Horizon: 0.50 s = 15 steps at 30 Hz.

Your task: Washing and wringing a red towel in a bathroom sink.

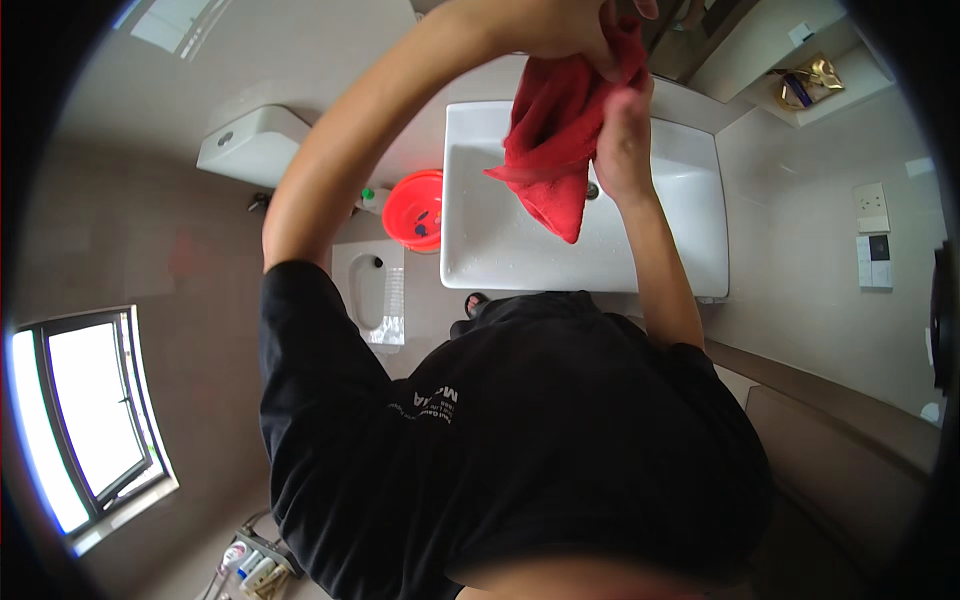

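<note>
A red cloth point(552, 150) hangs in loose folds above the white washbasin point(470, 250), its lower corner pointing down over the bowl. My left hand point(570, 28) reaches in at the top of the view and grips the upper part of the cloth. On the cloth's right side, my right hand point(625, 150) is closed on its edge, a little blurred. Parts of the fingers are hidden by the cloth. The basin's drain point(592, 190) shows beside the right wrist.
Left of the basin stands a red plastic tub point(412, 212), with a green-capped bottle point(374, 199) next to it. A squat toilet point(370, 290) is set in the floor below a white cistern point(255, 143). At the upper right, a wall shelf point(835, 100) holds a gold package.
</note>
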Each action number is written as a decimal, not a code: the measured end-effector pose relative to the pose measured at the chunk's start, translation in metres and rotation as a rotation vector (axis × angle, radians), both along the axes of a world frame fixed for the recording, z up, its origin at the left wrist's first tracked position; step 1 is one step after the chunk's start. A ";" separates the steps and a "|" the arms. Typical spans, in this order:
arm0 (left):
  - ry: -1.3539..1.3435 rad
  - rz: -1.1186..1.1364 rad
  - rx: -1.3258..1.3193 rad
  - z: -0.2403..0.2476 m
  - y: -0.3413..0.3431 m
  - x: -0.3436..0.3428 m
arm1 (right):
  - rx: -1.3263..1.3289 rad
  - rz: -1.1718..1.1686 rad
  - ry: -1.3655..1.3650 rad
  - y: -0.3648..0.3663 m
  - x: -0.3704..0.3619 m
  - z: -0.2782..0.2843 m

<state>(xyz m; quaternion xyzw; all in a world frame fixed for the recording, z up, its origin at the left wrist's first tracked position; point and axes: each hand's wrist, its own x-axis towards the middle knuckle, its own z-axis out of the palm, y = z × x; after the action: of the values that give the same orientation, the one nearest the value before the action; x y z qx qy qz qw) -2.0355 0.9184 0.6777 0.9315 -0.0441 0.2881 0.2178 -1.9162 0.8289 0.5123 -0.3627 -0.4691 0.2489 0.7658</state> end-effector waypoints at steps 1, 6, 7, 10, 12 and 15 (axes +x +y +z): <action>0.005 0.001 -0.011 -0.001 -0.001 -0.003 | -0.011 0.001 0.005 -0.004 -0.002 0.007; -0.029 0.495 0.019 -0.021 -0.003 -0.052 | -0.300 -0.006 0.034 -0.018 0.002 -0.012; -0.213 0.621 -0.056 -0.037 -0.005 -0.063 | -0.307 0.003 0.024 -0.023 0.010 -0.025; -0.140 0.682 0.512 -0.077 -0.022 -0.087 | -0.276 0.035 0.077 -0.040 0.013 -0.038; -0.307 0.708 0.564 -0.095 -0.043 -0.089 | -0.273 0.090 0.007 -0.051 0.018 -0.046; -0.254 0.675 0.603 -0.129 -0.054 -0.084 | -0.158 0.070 -0.125 -0.060 0.012 -0.037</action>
<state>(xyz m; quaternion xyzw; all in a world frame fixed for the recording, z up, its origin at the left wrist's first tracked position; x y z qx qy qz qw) -2.1191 0.8643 0.5489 0.8727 0.1534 0.4290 -0.1756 -1.9046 0.7684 0.4750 -0.4201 -0.5073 0.2886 0.6949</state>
